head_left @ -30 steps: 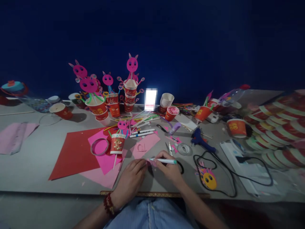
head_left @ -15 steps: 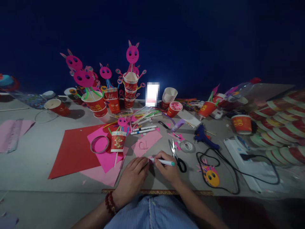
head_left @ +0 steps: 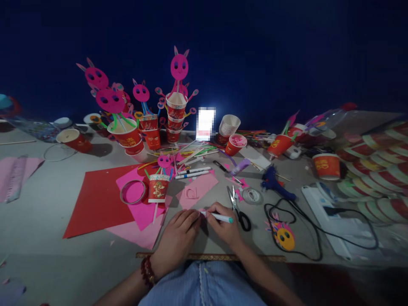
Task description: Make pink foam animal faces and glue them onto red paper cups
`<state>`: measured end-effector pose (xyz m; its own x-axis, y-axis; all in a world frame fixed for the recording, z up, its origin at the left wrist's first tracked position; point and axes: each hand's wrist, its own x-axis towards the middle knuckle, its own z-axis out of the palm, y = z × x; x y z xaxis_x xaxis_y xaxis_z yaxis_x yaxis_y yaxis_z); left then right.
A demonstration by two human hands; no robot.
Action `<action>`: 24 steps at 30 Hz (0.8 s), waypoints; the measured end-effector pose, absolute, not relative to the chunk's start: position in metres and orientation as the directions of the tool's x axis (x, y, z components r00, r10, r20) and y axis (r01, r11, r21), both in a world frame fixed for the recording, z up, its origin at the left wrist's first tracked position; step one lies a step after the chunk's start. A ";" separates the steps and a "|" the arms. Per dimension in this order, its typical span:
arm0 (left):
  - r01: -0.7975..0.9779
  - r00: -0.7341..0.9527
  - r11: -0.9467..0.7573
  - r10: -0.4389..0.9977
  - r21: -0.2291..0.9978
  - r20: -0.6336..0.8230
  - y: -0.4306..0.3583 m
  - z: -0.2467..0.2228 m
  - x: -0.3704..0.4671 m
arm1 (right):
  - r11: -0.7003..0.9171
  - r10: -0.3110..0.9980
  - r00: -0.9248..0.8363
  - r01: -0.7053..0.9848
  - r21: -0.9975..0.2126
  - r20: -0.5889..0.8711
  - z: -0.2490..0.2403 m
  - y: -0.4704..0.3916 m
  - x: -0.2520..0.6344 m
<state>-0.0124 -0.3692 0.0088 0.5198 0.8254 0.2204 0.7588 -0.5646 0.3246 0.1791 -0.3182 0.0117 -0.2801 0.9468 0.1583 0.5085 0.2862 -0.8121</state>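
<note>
fingers (head_left: pixel 211 210) of the right hand (head_left: pixel 225 226) pinch a marker (head_left: pixel 222 217) at a pink scrap (head_left: pixel 202 211) on the tabletop (head_left: pixel 38 229); left hand (head_left: pixel 178 233) flat beside it, grip unclear; red cup's (head_left: pixel 326 166) gold print unreadable!

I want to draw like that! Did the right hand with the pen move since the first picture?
Yes. The right hand has shifted a little left, away from the scissors, whose middle it covered before.

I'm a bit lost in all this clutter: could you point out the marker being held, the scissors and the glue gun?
Marker (head_left: pixel 222 217): head view, on its white barrel.
Scissors (head_left: pixel 236 207): head view, near where blades meet handles.
Glue gun (head_left: pixel 276 186): head view, on its blue body.
</note>
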 end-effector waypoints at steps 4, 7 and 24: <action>0.762 0.518 -0.555 0.831 0.333 0.201 -0.369 0.011 -0.012 | 0.285 0.947 -0.280 0.514 -0.809 0.155 0.011 -0.319 0.179; 0.766 0.514 -0.552 0.833 0.329 0.203 -0.369 0.012 -0.012 | 0.284 0.948 -0.278 0.516 -0.808 0.156 0.011 -0.318 0.179; 0.769 0.513 -0.553 0.833 0.322 0.207 -0.369 0.012 -0.011 | 0.302 0.946 -0.267 0.517 -0.801 0.184 0.014 -0.318 0.180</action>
